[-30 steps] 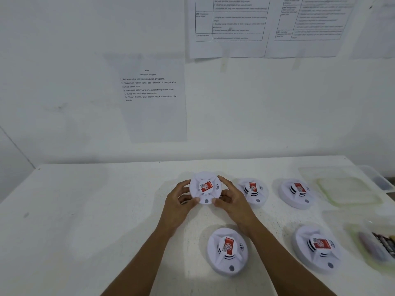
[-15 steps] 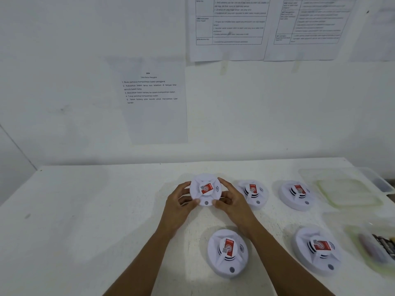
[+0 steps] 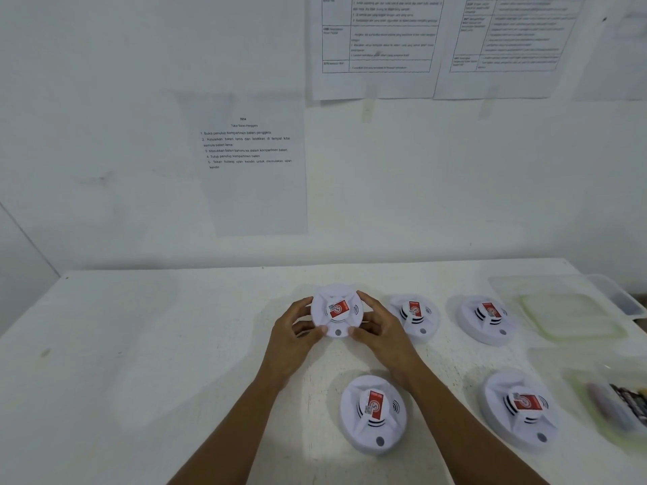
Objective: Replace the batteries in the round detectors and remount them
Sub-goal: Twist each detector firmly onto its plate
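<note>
A white counter (image 3: 140, 344) is seen from above, with a printed instruction sheet (image 3: 248, 162) taped to the wall at eleven o'clock.

Just left of centre, the left hand (image 3: 292, 339) curls its fingers (image 3: 299, 306) round the nine o'clock rim of the held smoke detector (image 3: 336, 311), a round white unit with a red label. The right hand (image 3: 383, 332) grips the three o'clock rim the same way. Both thumbs press the near edge. It is unclear whether the unit rests on the counter or is lifted clear.

Four other units lie label up:
- The near detector (image 3: 373, 413) is at six o'clock of the held one.
- The second detector (image 3: 413, 315) and third detector (image 3: 486, 318) are in a row at three o'clock.
- The right-hand detector (image 3: 520, 409) is at four o'clock.

At the far right are a clear plastic lid (image 3: 570, 315) and a clear tub (image 3: 591, 390) holding what look like batteries (image 3: 626, 404).

The step looks like opening this detector. The next move probably calls for a firm opposed twist of body against base, then turning it over to reach the battery compartment.
</note>
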